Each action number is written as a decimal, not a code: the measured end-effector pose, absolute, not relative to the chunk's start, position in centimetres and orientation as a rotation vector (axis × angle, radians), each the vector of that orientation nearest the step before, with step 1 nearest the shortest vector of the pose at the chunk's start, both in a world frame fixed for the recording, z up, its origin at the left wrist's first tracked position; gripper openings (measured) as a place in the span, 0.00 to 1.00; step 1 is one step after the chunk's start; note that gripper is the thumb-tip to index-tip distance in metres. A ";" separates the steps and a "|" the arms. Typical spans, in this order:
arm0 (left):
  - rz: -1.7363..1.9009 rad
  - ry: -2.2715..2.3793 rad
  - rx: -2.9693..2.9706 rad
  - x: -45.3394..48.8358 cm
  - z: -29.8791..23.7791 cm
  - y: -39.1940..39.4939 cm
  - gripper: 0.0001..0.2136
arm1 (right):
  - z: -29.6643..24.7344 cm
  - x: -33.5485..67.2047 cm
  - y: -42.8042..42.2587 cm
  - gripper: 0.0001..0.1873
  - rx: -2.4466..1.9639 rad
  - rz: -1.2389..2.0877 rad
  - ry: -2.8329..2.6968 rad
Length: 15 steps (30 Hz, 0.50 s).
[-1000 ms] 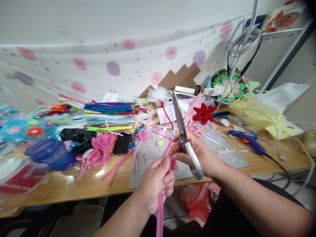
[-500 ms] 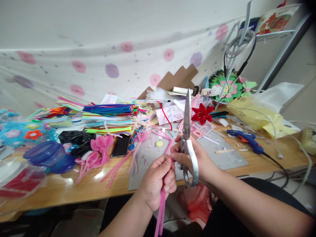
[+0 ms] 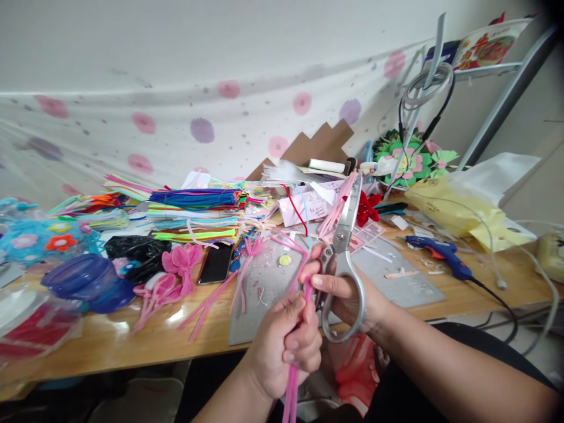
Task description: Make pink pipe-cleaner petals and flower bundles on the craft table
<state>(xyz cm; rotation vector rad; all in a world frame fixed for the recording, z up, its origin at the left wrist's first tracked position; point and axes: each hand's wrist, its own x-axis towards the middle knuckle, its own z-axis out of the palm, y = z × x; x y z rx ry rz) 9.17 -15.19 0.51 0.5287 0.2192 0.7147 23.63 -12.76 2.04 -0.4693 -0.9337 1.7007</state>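
Fingers: those of the left hand curl into a fist; the right hand's thumb and forefinger pinch, though exactly how the others sit in the handles is partly hidden.
Pink pipe cleaners: bundled in the left fist, upper end in the right-hand pinch, tails hanging toward six o'clock.
Scissors: carried in the right hand, pointing to one o'clock from the hands.
Just changed: the blades, nearly upright half a second ago, now lean away to the right; this seems to be finger work on the bundle, with cutting set aside.
Grey cutting mat: beneath and beyond the hands on the tabletop, a yellow disc at eleven.
Left side: black phone toward ten, stacked blue pipe cleaners farther out.
Right side: blue glue gun between two and three.
In the way: the blades partly cover the red flower at one; the left fist hides the bundle's middle.
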 end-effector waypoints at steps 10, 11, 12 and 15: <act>0.644 0.102 0.557 9.2 0.4 -15.9 0.11 | 2.5 23.8 -12.8 0.22 -0.291 1.820 -0.988; 0.636 0.099 0.563 9.2 0.3 -16.0 0.11 | 2.5 23.8 -12.8 0.22 -0.284 1.827 -0.997; 0.629 0.097 0.568 9.2 0.2 -16.0 0.11 | 2.5 23.8 -12.8 0.22 -0.278 1.831 -1.003; 0.622 0.093 0.579 9.2 0.1 -15.9 0.11 | 2.4 23.7 -13.0 0.23 -0.293 1.824 -1.005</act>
